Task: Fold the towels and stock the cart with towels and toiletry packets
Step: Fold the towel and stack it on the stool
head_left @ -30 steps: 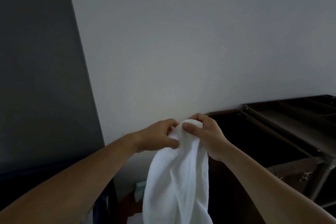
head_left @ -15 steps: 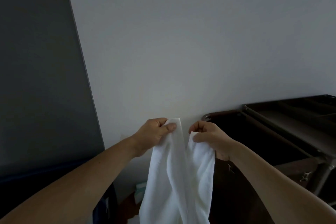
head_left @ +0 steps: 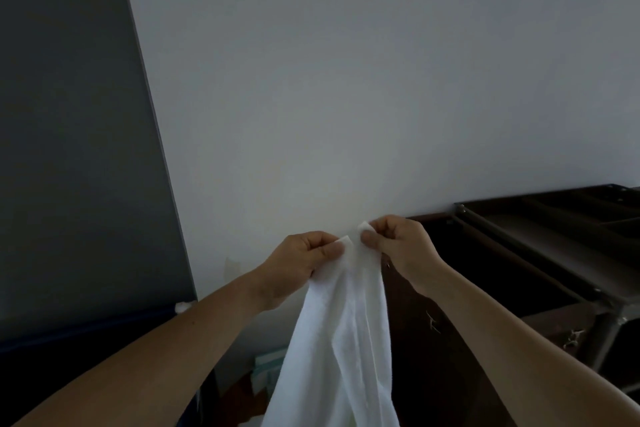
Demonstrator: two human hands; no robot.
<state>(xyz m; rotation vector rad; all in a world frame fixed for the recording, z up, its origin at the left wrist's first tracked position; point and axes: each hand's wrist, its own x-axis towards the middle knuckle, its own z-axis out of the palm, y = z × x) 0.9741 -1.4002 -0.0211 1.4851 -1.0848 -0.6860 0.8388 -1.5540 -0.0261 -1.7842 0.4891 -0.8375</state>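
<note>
Head view: a white towel is held up before a pale wall, hanging down between the forearms. Its top corners are pinched by the left hand and the right hand, fingers curled. A dark cart is seen at the right.

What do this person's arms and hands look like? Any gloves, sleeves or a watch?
Nothing worn shows. The left hand and right hand are bare, without gloves, and no ring is visible. The left forearm and right forearm are bare to the picture's edge: no sleeves, watch or bracelet in view. The light is dim, so small marks could be missed.
</note>
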